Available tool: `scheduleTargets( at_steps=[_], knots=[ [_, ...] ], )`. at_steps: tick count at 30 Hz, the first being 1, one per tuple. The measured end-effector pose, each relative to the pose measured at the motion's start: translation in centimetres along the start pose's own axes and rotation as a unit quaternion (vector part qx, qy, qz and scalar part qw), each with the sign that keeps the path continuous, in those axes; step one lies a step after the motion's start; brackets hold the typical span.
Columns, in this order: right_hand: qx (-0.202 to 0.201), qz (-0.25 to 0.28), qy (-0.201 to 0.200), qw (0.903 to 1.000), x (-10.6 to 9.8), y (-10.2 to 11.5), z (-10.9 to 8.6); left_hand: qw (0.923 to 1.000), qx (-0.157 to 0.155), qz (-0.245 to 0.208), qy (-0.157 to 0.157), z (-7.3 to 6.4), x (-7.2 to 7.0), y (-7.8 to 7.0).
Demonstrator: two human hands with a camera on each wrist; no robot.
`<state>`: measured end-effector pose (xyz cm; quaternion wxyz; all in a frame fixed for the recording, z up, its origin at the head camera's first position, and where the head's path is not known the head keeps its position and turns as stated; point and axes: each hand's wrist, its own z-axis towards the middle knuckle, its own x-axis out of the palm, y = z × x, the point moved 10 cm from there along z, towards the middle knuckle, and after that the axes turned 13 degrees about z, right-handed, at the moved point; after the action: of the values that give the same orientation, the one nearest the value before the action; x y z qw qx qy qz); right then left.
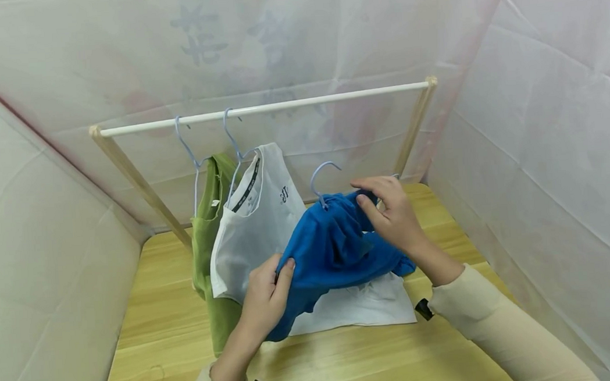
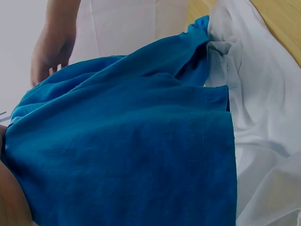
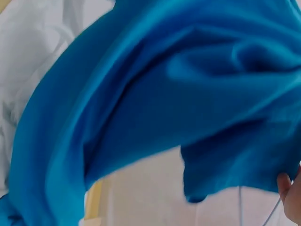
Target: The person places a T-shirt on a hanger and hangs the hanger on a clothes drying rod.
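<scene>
A blue shirt (image 1: 334,241) hangs bunched on a light-purple hanger (image 1: 325,174), whose hook stands up free of the rail. With thumb and fingers my left hand (image 1: 266,292) pinches the shirt's left edge; it shows partly at the left wrist view's lower left. My right hand (image 1: 392,211) pinches the cloth at the right shoulder between thumb and fingers. In the right wrist view, a fingertip (image 3: 284,186) presses the blue cloth (image 3: 188,103) near the hanger's thin wires (image 3: 240,205). Folds hide most of the hanger's body.
A rack with a white rail (image 1: 305,102) and wooden legs stands behind. On its left part hang a green top (image 1: 212,219) and a white shirt (image 1: 257,228) on hangers. Another white garment (image 1: 364,306) lies on the wooden table (image 1: 151,340) under the blue shirt. Pale curtains (image 1: 559,140) surround the table.
</scene>
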<state>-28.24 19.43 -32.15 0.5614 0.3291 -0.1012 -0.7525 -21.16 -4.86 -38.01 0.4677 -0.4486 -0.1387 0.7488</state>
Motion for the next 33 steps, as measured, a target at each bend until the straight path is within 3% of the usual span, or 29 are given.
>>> scheduleTargets(
  at_steps=[5, 12, 21, 33],
  knots=[
    [-0.004, -0.046, 0.01, 0.9989, -0.7, -1.4, -0.3, 0.9999, 0.004, 0.004, -0.011, -0.2, -0.6, -0.1],
    [0.003, -0.071, 0.005, 0.9974, -1.8, -2.7, -0.8, 0.9999, 0.0, 0.009, -0.014, -0.5, -0.8, 0.1],
    [0.002, -0.086, -0.018, 0.9961, -3.3, -3.7, -0.9, 0.9995, 0.007, 0.017, -0.028, -0.7, -1.4, 0.0],
    [0.024, -0.108, -0.059, 0.9921, -5.3, -5.7, -1.7, 0.9995, 0.008, 0.025, -0.018, -1.0, -1.5, -0.1]
  ],
)
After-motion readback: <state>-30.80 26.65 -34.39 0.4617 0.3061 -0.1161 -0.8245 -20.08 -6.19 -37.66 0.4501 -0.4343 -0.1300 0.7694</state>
